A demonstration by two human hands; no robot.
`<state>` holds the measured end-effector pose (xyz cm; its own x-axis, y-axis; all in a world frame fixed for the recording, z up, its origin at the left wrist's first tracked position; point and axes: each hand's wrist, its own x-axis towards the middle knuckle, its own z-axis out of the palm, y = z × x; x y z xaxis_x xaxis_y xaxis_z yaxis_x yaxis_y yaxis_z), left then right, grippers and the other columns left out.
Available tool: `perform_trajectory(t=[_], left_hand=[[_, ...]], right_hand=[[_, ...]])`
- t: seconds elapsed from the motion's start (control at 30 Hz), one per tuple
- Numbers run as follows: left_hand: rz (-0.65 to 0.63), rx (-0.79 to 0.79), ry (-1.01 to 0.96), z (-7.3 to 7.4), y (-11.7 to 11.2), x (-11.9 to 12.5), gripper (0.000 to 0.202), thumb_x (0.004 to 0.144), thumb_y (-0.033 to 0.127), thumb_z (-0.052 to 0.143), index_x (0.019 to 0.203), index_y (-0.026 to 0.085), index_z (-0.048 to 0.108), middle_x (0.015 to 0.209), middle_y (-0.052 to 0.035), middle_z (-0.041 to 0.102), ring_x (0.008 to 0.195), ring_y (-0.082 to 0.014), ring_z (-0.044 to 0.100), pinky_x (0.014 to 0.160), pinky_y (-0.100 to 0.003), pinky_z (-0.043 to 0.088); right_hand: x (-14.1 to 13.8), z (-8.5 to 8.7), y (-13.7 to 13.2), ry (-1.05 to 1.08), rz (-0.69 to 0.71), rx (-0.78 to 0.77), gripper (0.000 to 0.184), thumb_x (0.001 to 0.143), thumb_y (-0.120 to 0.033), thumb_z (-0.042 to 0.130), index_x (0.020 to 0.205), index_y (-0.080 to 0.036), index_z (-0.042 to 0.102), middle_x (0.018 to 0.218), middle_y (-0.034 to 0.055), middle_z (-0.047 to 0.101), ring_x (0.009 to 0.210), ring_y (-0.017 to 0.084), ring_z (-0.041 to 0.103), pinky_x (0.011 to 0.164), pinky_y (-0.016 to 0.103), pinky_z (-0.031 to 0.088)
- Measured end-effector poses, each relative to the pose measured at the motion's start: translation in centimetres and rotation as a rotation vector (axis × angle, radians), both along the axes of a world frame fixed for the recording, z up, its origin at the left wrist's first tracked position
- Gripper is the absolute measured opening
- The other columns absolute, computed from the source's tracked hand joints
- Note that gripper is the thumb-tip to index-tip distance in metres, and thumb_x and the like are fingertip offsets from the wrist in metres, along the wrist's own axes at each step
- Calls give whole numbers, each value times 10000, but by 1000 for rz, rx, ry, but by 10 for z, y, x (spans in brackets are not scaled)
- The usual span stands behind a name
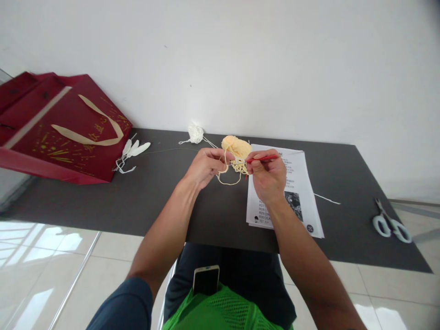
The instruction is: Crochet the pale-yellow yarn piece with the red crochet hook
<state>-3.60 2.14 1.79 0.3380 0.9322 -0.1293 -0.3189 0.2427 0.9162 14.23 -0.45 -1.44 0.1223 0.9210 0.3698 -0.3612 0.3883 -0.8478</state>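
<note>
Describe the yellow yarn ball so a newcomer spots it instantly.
Start at the long dark table against the white wall and find the printed sheets on it. Beside their far left corner lies the yellow yarn ball. Its pale yellow colour and larger size set it apart from the white yarn ball further left.
</note>
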Motion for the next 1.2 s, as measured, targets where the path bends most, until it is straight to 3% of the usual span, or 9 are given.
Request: perform_trajectory(t=[0.33, 0.47, 0.6, 0.7, 0.83, 0.97, 1.2], left_hand=[[-131, -23, -93, -4, 2, -1, 251, 512, 67, 661, 721, 106, 795, 461, -5, 518, 417, -42, 341, 437, -219, 113], [-129, -22, -140, -6, 2, -1, 179, 525, 86, 676, 673, 112, 773, 437, 3, 485, 406, -46, 324, 443, -227, 115], [-29, 58, -131, -8, 0, 1, 155, 566, 104, 742, 713, 133, 781, 502, 2, 546, 442, -44, 346, 454, -217, 160], [139, 197, -79, -13, -1, 7, 176, 612, 128, 805, 783, 171, 807, 647, -9, 658, 536, -60, 471, 505, -208, 305], [256, 299, 30, -20, -2, 17, 252, 689, 190, 808, 941, 192, 819, 766, -9, 703, 662, -92, 577, 623, -223, 441], [356, 331, 64, -21, -6, 25, 434, 708, 188, 791, 1141, 207, 771, 754, 26, 658, 661, -81, 571, 648, -220, 467], [441, 302, 52, -23, -12, 36, 384, 725, 173, 748, 1109, 189, 761, 749, 25, 662, 642, -77, 577, 638, -219, 482]], right_hand=[[0, 10, -3, 119, 90, -85, 225, 792, -337, 837, 854, -242, 642, 815, -22, 724, 559, 66, 561, 514, 217, 433], [-2, 12, -3, 256, 157, -228, 252, 735, -284, 883, 832, -229, 657, 788, -26, 725, 588, 54, 581, 519, 172, 467], [-6, 14, -3, 417, 213, -392, 259, 683, -225, 915, 787, -207, 679, 805, -29, 736, 647, 35, 614, 579, 122, 533], [-11, 15, -4, 503, 221, -460, 220, 699, -218, 904, 756, -192, 693, 809, -32, 744, 645, 22, 636, 580, 91, 551], [-22, 13, -7, 480, 135, -436, 156, 759, -232, 864, 810, -182, 725, 827, -25, 765, 705, 38, 696, 675, 101, 610], [-31, 9, -10, 420, 57, -387, 138, 802, -267, 831, 859, -189, 732, 874, -14, 778, 748, 56, 722, 751, 140, 637], [-36, 8, -12, 433, 4, -378, 130, 830, -274, 800, 865, -205, 696, 864, -25, 771, 740, 62, 725, 760, 161, 638]])
